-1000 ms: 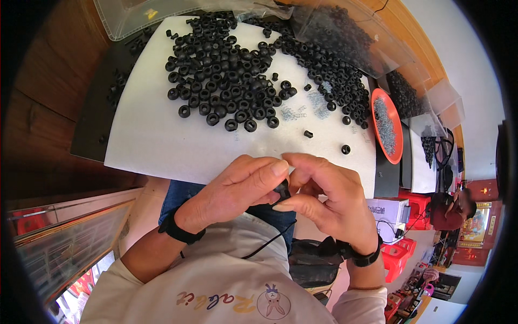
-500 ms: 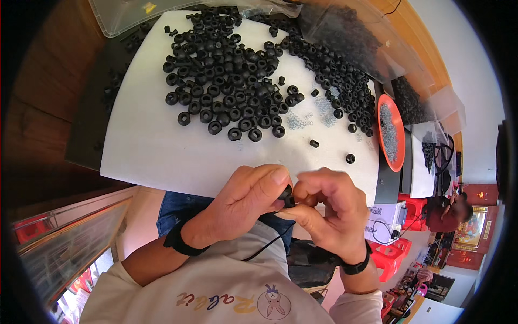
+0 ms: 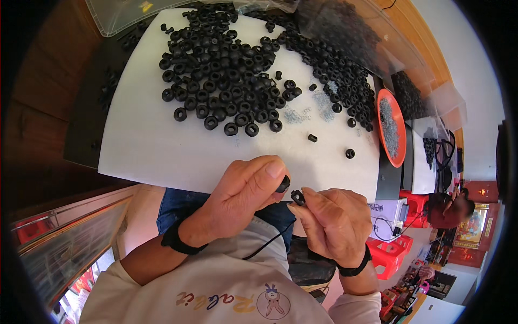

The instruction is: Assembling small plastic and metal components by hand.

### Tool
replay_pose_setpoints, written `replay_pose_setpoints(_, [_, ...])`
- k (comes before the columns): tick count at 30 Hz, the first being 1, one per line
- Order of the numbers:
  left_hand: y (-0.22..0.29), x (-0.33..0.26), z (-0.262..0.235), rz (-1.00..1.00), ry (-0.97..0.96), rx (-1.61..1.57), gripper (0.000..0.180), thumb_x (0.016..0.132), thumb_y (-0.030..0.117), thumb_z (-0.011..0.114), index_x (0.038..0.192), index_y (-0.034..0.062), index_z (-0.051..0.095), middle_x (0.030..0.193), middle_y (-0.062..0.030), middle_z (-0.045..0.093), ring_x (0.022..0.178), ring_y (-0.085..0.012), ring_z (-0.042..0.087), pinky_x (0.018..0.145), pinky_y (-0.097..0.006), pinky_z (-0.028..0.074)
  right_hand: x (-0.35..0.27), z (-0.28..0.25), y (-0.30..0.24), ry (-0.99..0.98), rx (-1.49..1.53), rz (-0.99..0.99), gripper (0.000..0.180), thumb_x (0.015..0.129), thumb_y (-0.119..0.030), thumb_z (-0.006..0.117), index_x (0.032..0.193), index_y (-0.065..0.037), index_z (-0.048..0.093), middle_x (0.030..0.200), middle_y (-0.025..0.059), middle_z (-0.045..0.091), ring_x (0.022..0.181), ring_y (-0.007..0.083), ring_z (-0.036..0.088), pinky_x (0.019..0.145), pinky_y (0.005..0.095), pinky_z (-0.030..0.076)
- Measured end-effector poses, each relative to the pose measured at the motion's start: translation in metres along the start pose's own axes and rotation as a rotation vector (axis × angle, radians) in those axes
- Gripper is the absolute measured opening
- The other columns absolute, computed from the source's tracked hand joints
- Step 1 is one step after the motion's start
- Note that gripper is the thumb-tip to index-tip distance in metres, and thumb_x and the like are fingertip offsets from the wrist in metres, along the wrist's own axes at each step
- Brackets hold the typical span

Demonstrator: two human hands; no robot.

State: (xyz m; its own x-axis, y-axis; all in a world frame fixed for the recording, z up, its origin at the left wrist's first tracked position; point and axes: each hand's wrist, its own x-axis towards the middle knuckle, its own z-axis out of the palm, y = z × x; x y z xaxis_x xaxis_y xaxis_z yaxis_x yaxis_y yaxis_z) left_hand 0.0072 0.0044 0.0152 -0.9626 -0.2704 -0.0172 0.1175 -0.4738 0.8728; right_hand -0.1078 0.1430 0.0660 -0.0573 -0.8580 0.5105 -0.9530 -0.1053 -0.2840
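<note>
My left hand (image 3: 237, 194) is closed with the thumb on top, round a black ball-shaped cord-lock shell (image 3: 283, 184) that shows only in part. Just to its right, my right hand (image 3: 335, 222) pinches a small black plunger piece (image 3: 298, 197) with a hole through it, between thumb and forefinger. A small gap separates the two pieces. Both hands are over the table's near edge. Beyond them, a heap of black ball-shaped shells (image 3: 216, 81) covers the white sheet (image 3: 162, 146). Small metal springs (image 3: 295, 114) lie to the right of that heap.
At right, an orange bowl (image 3: 396, 156) holds many springs. A second heap of smaller black pieces (image 3: 350, 81) lies beside clear plastic bags. A loose plunger (image 3: 312, 138) and a loose round piece (image 3: 349, 153) rest nearer me. Red stools (image 3: 388, 256) and a seated person are farther right.
My hands, together half a second ago, have come apart. The right hand has moved slightly down and right, and the plunger piece now shows in its fingertips.
</note>
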Motion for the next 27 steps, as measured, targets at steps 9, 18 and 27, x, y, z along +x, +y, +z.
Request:
replay_pose_setpoints(9, [0.002, 0.001, 0.003, 0.043, -0.002, 0.144, 0.041, 0.101, 0.032, 0.038, 0.081, -0.0021, 0.049, 0.068, -0.0019, 0.044, 0.066, -0.0076, 0.04, 0.059, -0.024, 0.039, 0.005, -0.01, -0.011, -0.129, -0.073, 0.059, 0.033, 0.07, -0.007, 0.076, 0.096, 0.001, 0.057, 0.061, 0.004, 0.051, 0.045, 0.0175, 0.05, 0.042, 0.0283, 0.038])
replay_pose_setpoints(18, [-0.002, 0.001, 0.001, 0.077, -0.032, 0.236, 0.042, 0.102, 0.03, 0.036, 0.077, -0.0023, 0.047, 0.065, -0.0058, 0.043, 0.062, -0.0115, 0.037, 0.057, -0.027, 0.037, 0.012, -0.014, -0.016, -0.185, -0.016, 0.181, 0.028, 0.071, -0.008, 0.076, 0.092, -0.003, 0.058, 0.06, 0.0066, 0.053, 0.045, 0.0218, 0.05, 0.042, 0.032, 0.037])
replay_pose_setpoints(27, [-0.008, 0.003, -0.004, 0.128, -0.065, 0.331, 0.044, 0.099, 0.032, 0.034, 0.08, -0.002, 0.055, 0.059, -0.0032, 0.046, 0.054, -0.0094, 0.039, 0.051, -0.025, 0.032, 0.02, -0.019, -0.007, -0.297, 0.223, 0.271, 0.026, 0.073, -0.009, 0.076, 0.09, -0.001, 0.058, 0.061, 0.0079, 0.053, 0.047, 0.0195, 0.053, 0.045, 0.0277, 0.04])
